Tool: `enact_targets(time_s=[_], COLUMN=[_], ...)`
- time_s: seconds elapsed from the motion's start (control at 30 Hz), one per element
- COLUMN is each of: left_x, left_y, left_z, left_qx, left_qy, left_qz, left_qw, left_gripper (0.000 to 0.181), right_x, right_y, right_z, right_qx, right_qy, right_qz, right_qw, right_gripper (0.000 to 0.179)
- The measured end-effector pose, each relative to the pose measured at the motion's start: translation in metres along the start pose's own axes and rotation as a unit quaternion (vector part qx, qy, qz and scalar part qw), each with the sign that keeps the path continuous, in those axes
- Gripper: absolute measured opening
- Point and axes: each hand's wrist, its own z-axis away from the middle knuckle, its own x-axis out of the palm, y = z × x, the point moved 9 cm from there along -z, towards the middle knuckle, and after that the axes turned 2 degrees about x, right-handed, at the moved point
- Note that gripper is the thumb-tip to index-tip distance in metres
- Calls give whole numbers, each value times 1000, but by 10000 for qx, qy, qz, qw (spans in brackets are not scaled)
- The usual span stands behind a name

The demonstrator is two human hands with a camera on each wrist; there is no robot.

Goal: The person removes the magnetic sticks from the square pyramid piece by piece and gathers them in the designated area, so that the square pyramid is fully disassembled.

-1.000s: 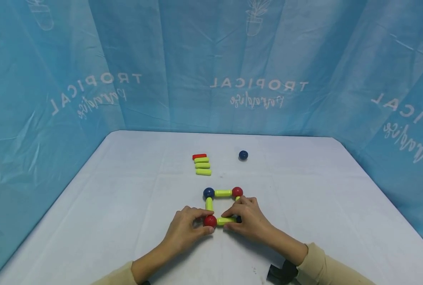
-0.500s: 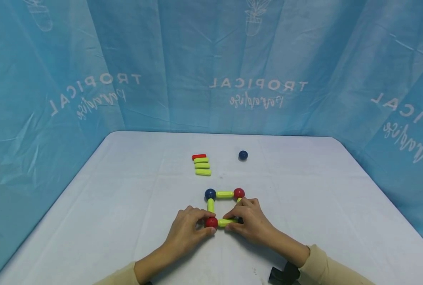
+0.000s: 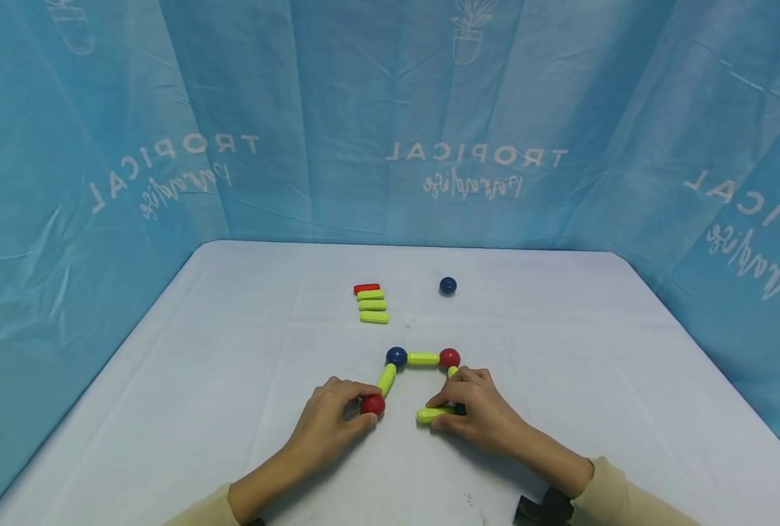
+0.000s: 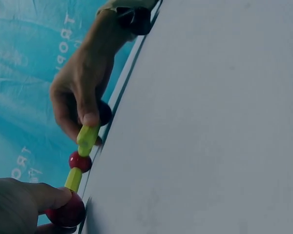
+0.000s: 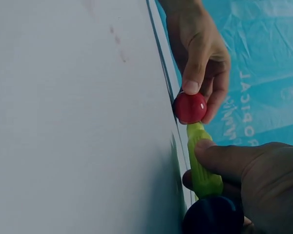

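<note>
My left hand [image 3: 327,422] pinches a red ball [image 3: 373,405] between thumb and fingers. A yellow-green rod slants from that ball up to a dark blue ball [image 3: 396,356]. From there another yellow-green rod [image 3: 423,359] runs across to a second red ball [image 3: 450,358]. My right hand [image 3: 485,410] pinches a yellow-green rod [image 3: 432,416] whose left end is free, with a gap to the left hand's red ball. A dark blue ball [image 5: 212,217] sits at that rod's other end, mostly hidden by the hand in the head view. Part of another rod [image 3: 453,371] shows below the second red ball.
Farther back on the white table [image 3: 285,292] lie a red rod [image 3: 366,288] and several yellow-green rods [image 3: 373,317] in a stack-like row. A loose dark blue ball [image 3: 448,286] stands to their right. A blue printed curtain [image 3: 350,95] surrounds the table.
The red ball in the left hand has come apart from the right hand's rod. The left hand moved left with the ball, the right hand moved right, and the left rod now slants.
</note>
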Motion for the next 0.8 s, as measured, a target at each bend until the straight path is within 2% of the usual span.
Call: enact_targets(time_s=[0.17, 0.3, 0.5, 0.67, 0.8], left_x=[-7, -12, -18, -22, -20], left_y=[-15, -28, -38, -39, -41], left_z=[-6, -13, -28, -43, -49], left_qx=[-235, -392, -237, 38, -32], left_qy=[13, -160, -478, -382, -356], left_qz=[191, 368, 502, 435, 383], left_qw=[9995, 9984, 9973, 9983, 9986], left_gripper=[35, 35, 37, 38, 39], right_x=[-1, -5, -11, -12, -12], right_y=[2, 2, 4, 5, 3], right_z=[8, 16, 26, 31, 32], right_qx=[-203, -450, -919, -1211, -1366], right_qy=[-71, -37, -85, -78, -29], right_qz=[100, 131, 196, 236, 182], right_qw=[9997, 9989, 9955, 9923, 9905], right_gripper=[21, 21, 23, 24, 26])
